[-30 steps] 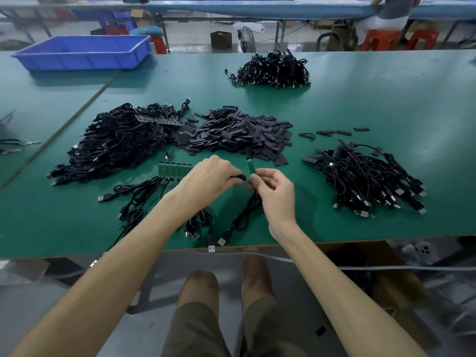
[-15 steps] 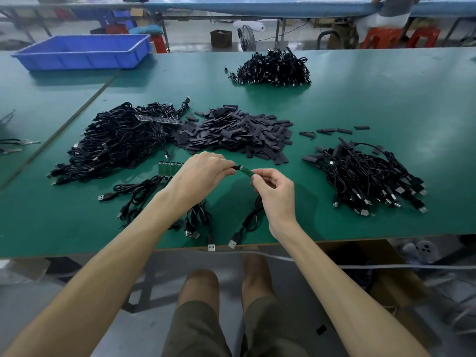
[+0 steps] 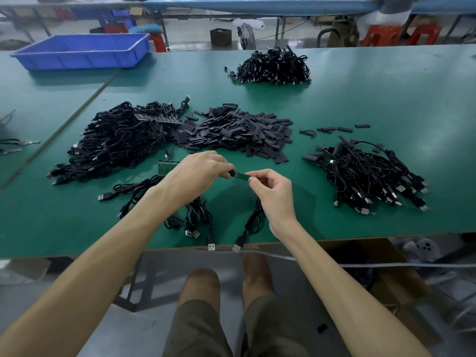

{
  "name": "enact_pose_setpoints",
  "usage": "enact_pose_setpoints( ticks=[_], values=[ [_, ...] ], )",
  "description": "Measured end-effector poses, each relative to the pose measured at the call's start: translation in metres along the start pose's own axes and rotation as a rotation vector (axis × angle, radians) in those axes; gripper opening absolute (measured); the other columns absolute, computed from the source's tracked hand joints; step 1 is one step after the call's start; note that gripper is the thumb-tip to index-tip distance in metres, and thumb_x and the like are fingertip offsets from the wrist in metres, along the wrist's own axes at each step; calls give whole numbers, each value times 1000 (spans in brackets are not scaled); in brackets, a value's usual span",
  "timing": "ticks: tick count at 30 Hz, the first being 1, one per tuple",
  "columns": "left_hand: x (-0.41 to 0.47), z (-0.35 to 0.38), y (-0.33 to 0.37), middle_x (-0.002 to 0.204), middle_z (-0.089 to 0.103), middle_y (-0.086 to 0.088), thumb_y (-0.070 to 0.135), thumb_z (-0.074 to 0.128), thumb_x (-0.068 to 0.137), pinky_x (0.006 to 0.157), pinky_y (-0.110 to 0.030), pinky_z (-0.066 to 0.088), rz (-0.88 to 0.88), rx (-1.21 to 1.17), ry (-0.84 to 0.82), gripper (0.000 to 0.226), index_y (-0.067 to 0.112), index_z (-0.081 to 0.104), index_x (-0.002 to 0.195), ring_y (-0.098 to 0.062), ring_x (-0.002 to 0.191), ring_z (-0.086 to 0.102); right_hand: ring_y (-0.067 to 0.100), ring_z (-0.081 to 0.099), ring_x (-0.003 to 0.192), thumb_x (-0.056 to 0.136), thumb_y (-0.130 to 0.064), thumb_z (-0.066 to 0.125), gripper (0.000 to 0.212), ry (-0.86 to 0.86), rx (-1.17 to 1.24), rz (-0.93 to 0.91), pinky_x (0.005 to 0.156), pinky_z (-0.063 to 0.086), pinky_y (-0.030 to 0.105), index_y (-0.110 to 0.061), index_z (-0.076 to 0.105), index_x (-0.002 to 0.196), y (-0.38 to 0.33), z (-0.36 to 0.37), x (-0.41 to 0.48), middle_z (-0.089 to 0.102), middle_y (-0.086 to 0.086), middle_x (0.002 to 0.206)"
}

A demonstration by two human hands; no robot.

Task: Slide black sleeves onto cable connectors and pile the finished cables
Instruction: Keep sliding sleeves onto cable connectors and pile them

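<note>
A green connector (image 3: 242,176) is held level over a green bench (image 3: 386,99). A black sleeve (image 3: 233,173) at its left end is pinched by the left hand (image 3: 195,173); its right end is pinched by the right hand (image 3: 273,191). From the hands, a sleeve heap (image 3: 231,130) is seen at 12 o'clock, a cable pile (image 3: 365,176) at 3 o'clock and a larger tangle (image 3: 116,140) at 10 o'clock.

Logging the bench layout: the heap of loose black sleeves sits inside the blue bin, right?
No. The head view shows the heap of loose black sleeves lying on the green table, not inside the blue bin.
</note>
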State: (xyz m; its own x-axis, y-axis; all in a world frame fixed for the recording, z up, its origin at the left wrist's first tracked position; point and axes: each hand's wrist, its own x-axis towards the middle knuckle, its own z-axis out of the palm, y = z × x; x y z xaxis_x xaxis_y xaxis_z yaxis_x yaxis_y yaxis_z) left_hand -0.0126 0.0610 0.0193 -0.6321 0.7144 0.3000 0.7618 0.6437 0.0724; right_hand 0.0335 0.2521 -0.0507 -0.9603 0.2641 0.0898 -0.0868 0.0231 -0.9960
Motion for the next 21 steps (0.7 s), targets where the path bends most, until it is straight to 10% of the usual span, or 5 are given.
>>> enact_pose_setpoints(
  ticks=[7, 21],
  values=[
    [-1, 0, -2, 108, 76, -1, -12, 61, 89, 67, -44, 59, 23, 57, 53, 36, 10, 75, 114, -23, 102, 68, 10, 64, 74, 91, -10, 73, 18, -16, -1, 2, 77, 58, 40, -26, 78, 85, 0, -1, 1, 74, -6, 76],
    [-6, 10, 12, 110, 72, 1, 7, 64, 98, 74, -40, 55, -19, 34, 9, 23, 13, 70, 119, -21, 103, 63, 9, 72, 78, 94, -12, 75, 9, -96, -1, -24, 72, 57, 21, -21, 78, 93, 1, 0, 0, 78, -4, 83]
  ],
)
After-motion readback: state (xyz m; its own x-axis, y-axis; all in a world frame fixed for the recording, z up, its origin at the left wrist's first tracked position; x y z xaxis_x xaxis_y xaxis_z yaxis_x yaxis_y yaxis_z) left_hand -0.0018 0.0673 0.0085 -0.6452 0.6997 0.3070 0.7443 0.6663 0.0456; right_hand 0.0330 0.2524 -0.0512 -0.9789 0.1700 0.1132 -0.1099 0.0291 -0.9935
